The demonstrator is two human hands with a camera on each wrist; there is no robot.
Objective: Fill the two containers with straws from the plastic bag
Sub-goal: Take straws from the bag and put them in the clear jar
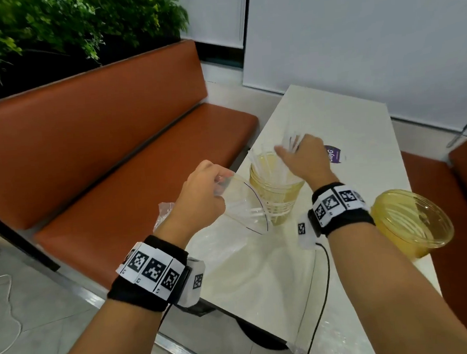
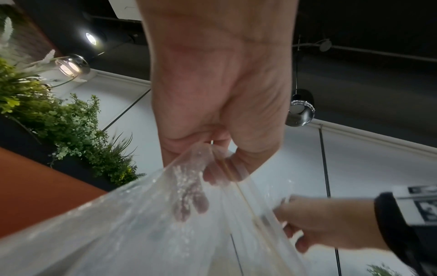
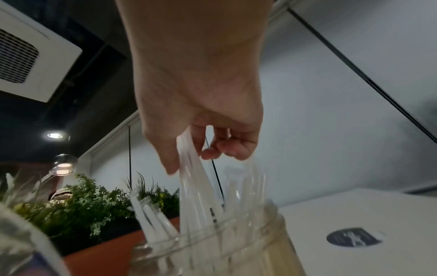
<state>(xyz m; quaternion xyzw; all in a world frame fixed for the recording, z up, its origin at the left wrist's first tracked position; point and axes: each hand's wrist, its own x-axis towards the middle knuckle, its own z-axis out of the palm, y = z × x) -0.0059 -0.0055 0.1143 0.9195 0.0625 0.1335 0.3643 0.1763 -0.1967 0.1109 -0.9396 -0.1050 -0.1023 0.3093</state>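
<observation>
My left hand (image 1: 200, 195) grips the rim of a clear plastic bag (image 1: 245, 209) and holds it up above the table's left edge; a few straws show inside it. My right hand (image 1: 302, 156) pinches a bunch of clear straws (image 3: 191, 177) over a yellowish clear container (image 1: 275, 190) that has several straws standing in it. Their lower ends reach inside the container (image 3: 212, 246). A second yellowish container (image 1: 410, 220) stands at the table's right edge with no straws visible in it. In the left wrist view my fingers (image 2: 212, 175) curl round the bag (image 2: 141, 233).
The white table (image 1: 333, 121) carries a round purple sticker (image 1: 333, 153) beyond the hand. An orange bench (image 1: 88, 147) runs along the left, with green plants (image 1: 67, 28) behind it. A black cable (image 1: 320, 294) trails from my right wrist across the table.
</observation>
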